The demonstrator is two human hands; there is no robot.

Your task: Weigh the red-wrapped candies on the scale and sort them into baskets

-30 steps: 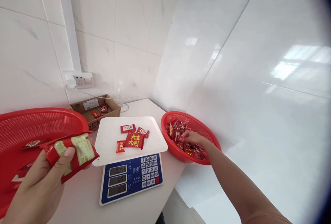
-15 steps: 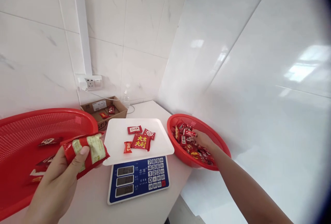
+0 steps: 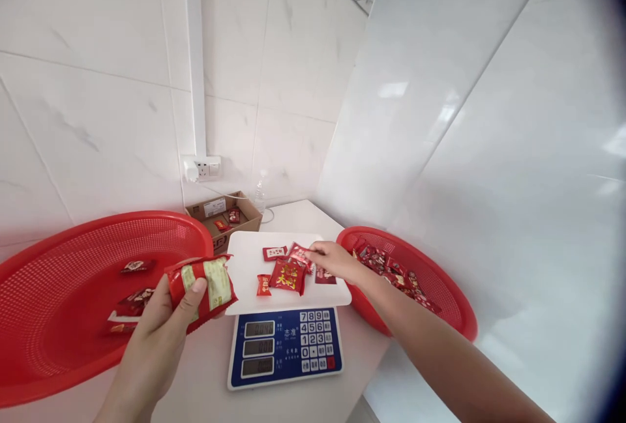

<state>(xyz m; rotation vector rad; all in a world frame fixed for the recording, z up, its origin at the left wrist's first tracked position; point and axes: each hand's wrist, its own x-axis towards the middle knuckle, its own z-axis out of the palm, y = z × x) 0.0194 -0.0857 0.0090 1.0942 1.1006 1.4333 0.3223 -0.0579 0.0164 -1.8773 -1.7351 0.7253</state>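
Observation:
My left hand (image 3: 169, 319) is closed around a red packet with pale yellow-green panels (image 3: 209, 289), held over the left side of the scale's white tray (image 3: 244, 279). My right hand (image 3: 337, 260) reaches across the tray from the right, its fingertips pinching a shiny pinkish-red candy packet (image 3: 299, 253). Under that hand lies a dark red packet (image 3: 325, 276). Close by on the tray are a larger red packet with gold characters (image 3: 287, 276), a small orange-red packet (image 3: 263, 285) and a red packet with a white label (image 3: 274, 253).
The blue scale panel (image 3: 286, 348) faces me. A large red basket (image 3: 39, 371) with a few packets stands left; another red basket (image 3: 460, 309), holding many packets, stands right. Behind the tray are a cardboard box (image 3: 252, 218), a clear bottle (image 3: 260, 195) and a wall socket (image 3: 203, 169).
My right hand has moved left from the right basket to the tray, bringing candy. A dark red packet now lies on the tray. My left hand still holds its packet; the view has shifted.

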